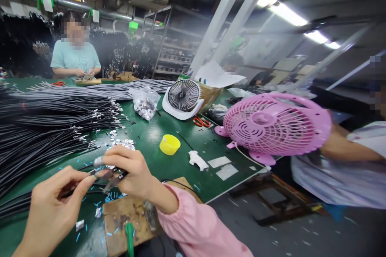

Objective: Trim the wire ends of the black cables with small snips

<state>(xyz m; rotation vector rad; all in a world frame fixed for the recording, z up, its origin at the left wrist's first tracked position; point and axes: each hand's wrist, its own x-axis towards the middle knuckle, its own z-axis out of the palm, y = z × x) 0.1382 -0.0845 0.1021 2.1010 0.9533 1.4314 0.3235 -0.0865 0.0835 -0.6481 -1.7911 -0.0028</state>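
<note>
My left hand (pixel 57 200) is closed, thumb and forefinger pinching the end of a thin black cable (pixel 93 172). In my right hand (pixel 132 172) is a small pair of metal-bladed snips (pixel 111 180), held right beside that cable end. A silvery-white wrap (pixel 98 161) covers a fingertip of the right hand. Whether the blades touch the cable, I cannot tell. Below the hands, short blue bits (pixel 113 196) and crumpled foil scraps (pixel 80 225) lie scattered on the green table (pixel 150 136). Large bundles of black cables (pixel 60 116) with stripped ends lie to the left.
A wooden block (pixel 116 213) with a green handle (pixel 129 237) is at the near edge. Further back stand a yellow cup (pixel 169 145), a bag of parts (pixel 146 104), a white fan (pixel 182 98), red scissors (pixel 201 122) and a pink fan (pixel 271 124). Co-workers sit across and right.
</note>
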